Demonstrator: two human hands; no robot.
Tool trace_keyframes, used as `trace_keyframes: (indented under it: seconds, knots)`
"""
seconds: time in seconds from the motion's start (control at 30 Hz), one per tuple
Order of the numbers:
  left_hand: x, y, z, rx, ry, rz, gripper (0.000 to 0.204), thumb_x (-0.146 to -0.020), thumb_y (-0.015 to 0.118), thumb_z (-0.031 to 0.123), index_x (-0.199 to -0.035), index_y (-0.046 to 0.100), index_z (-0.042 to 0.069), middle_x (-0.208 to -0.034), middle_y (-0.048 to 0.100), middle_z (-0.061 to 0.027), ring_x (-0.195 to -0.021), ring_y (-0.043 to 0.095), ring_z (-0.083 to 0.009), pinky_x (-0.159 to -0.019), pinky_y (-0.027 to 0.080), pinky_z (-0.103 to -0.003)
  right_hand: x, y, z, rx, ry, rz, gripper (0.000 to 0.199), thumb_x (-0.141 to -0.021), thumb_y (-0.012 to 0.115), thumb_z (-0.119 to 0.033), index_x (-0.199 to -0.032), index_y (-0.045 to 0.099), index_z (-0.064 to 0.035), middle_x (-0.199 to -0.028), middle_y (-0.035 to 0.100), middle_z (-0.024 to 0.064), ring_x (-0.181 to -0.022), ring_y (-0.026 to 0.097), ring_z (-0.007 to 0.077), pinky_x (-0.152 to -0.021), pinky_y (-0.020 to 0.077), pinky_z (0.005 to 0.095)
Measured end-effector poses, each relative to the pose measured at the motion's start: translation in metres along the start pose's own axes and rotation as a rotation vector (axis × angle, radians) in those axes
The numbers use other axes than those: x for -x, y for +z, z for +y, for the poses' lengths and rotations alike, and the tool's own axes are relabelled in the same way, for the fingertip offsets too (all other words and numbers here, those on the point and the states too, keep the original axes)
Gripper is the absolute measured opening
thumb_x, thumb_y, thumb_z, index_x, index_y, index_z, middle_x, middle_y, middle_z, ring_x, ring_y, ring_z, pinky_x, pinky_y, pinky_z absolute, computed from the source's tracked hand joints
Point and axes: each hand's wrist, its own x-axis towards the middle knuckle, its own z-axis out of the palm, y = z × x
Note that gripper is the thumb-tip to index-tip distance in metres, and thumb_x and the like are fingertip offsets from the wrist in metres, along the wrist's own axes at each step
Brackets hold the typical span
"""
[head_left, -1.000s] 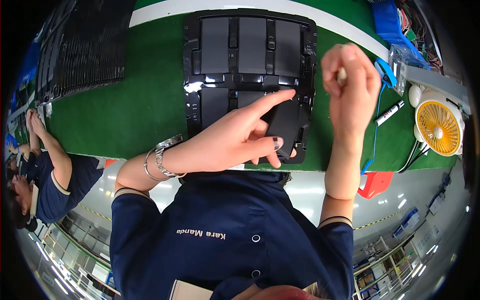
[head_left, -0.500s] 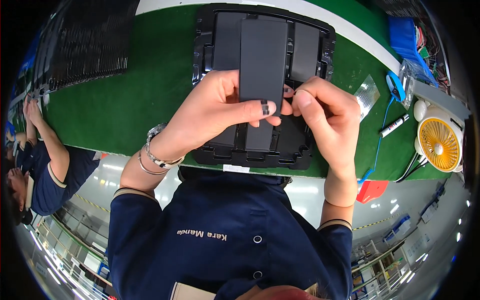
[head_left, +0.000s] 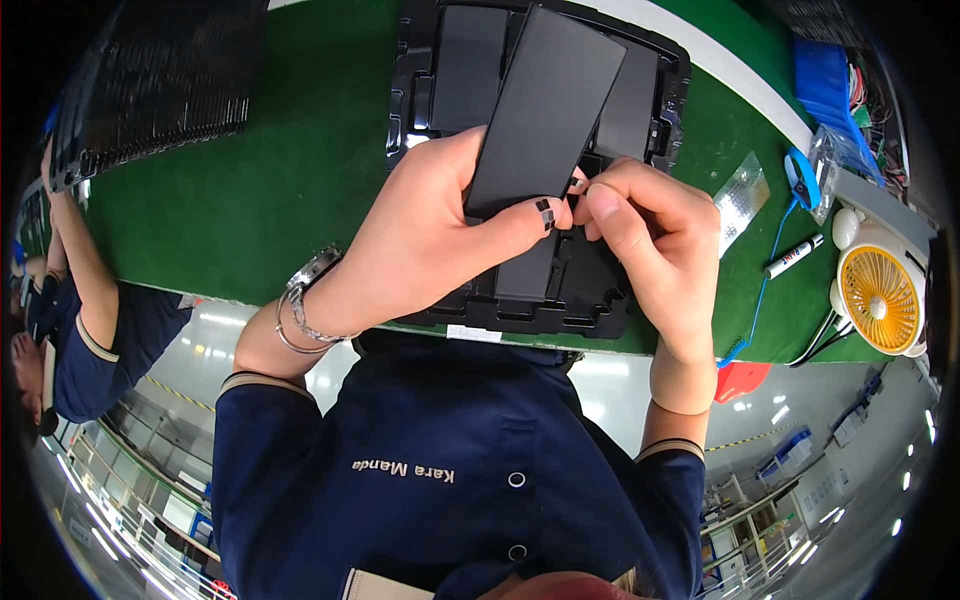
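A flat, dark grey rectangular block (head_left: 545,115) is gripped by my left hand (head_left: 425,235), the thumb across its near end and the fingers mostly hidden beneath. It leans to the right above a black moulded tray (head_left: 677,100). Close by its lower right edge, my right hand (head_left: 660,245) is closed, thumb and index finger pinched beside the left fingertips. Whatever is in that pinch is too small or hidden to make out. Similar dark flat blocks lie in the tray, one at the far left (head_left: 468,75) and another at the right (head_left: 630,110).
On the green table, stacked black trays (head_left: 160,90) stand far left. To the right are a clear bubble-wrap sheet (head_left: 740,205), a marker (head_left: 794,256), a blue coiled cord (head_left: 765,300), a yellow-and-white fan (head_left: 878,295) and a blue bin (head_left: 830,90). A co-worker's arm (head_left: 85,275) shows at left.
The block's far end has swung right, so it is tilted now, and my left thumb has shifted along with it. My right hand stays pinched in nearly the same place.
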Motion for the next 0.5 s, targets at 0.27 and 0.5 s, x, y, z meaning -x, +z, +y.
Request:
trace_keyframes:
  seconds: [0.27,0.5]
  knots:
    - [0.0041,0.0034,0.0033,-0.146,-0.021,0.044,0.018,-0.087,0.063,0.000,-0.104,0.063,-0.002,-0.088,0.070,-0.0063,-0.084,0.066,-0.0096,-0.077,0.052,-0.024,-0.0006,0.0031,-0.0015,0.062,0.000,0.015,0.015,-0.086,0.063,-0.011,-0.077,0.064,0.0007,-0.061,0.055,0.0041,-0.052,0.044,0.0115,-0.048,0.0340,0.0264]
    - [0.0039,0.0028,0.0039,-0.245,0.025,0.039,0.018,-0.087,0.064,0.002,-0.104,0.063,-0.002,-0.089,0.071,-0.0071,-0.086,0.068,-0.0113,-0.078,0.053,-0.025,-0.0004,0.0038,0.0002,0.046,-0.004,0.022,0.014,-0.086,0.064,-0.010,-0.076,0.064,0.0011,-0.061,0.055,0.0039,-0.052,0.044,0.0108,-0.048,0.0337,0.0261]
